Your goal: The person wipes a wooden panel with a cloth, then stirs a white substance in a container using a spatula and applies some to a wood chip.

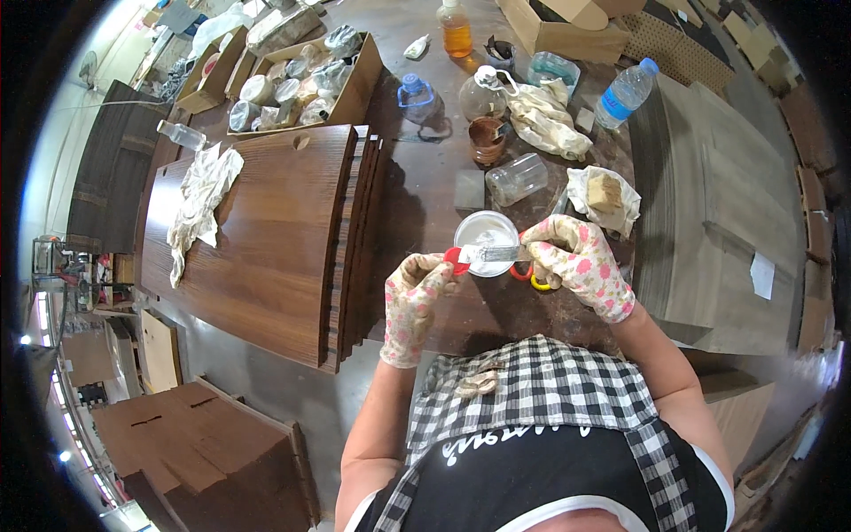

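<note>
Both hands wear floral work gloves. The left hand (417, 288) is closed on the red handle (456, 261) of a putty knife (487, 254), at the near left edge of a round white tub (485, 238). The right hand (578, 259) pinches the far end of the blade, which lies across the tub's near rim. The tub stands on the dark table (425, 204), just in front of the person, with white contents showing inside.

A stack of brown wooden panels (266, 239) lies to the left, a stained rag (199, 208) on top. Beyond the tub: an overturned glass jar (517, 177), a brown cup (486, 137), crumpled cloths (545, 120), a sponge on cloth (605, 192), a water bottle (625, 93).
</note>
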Demonstrator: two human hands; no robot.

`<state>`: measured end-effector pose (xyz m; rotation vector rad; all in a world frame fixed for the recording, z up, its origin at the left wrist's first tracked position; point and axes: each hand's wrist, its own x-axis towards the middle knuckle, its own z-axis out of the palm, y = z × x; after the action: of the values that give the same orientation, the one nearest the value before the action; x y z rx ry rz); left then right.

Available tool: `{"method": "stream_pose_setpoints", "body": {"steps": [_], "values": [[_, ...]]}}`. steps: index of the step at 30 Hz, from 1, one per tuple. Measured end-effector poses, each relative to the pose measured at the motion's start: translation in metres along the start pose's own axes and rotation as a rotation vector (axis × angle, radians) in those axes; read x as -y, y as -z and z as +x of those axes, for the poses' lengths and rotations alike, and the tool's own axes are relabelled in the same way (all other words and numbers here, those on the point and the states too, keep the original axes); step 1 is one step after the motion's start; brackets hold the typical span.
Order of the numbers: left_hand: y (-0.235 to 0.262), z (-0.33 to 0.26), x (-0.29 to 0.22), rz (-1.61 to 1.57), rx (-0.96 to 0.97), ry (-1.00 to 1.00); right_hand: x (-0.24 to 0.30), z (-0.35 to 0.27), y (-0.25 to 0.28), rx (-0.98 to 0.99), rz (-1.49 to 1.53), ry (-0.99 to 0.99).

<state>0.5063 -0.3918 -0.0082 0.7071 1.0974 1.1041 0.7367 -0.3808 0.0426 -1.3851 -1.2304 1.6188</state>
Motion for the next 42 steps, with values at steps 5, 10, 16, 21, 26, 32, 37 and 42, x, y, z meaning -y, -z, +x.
{"method": "stream_pose_setpoints", "body": {"steps": [5, 10, 16, 21, 26, 32, 37, 42], "values": [[0.002, 0.000, 0.005, -0.073, 0.055, -0.036, 0.006, 0.002, -0.005, -0.011, -0.063, -0.014], [0.001, 0.001, 0.003, -0.137, 0.090, -0.068, 0.009, 0.003, -0.007, -0.006, -0.044, -0.009], [-0.002, 0.002, -0.005, -0.183, 0.136, 0.003, 0.013, 0.003, -0.009, -0.006, -0.030, -0.008], [-0.009, 0.004, -0.005, -0.182, 0.162, -0.073, 0.012, 0.003, -0.006, -0.010, 0.001, -0.014], [-0.010, 0.007, -0.004, -0.202, 0.260, -0.076, 0.018, 0.002, 0.000, -0.009, -0.007, -0.022], [-0.009, 0.006, -0.002, -0.179, 0.327, -0.073, 0.031, 0.000, 0.005, 0.015, -0.036, 0.004], [-0.010, 0.005, 0.003, -0.189, 0.283, -0.090, 0.044, 0.001, 0.004, 0.047, -0.143, 0.054], [-0.010, 0.004, 0.007, -0.240, 0.245, -0.079, 0.055, 0.002, 0.001, 0.057, -0.324, 0.164]]}}
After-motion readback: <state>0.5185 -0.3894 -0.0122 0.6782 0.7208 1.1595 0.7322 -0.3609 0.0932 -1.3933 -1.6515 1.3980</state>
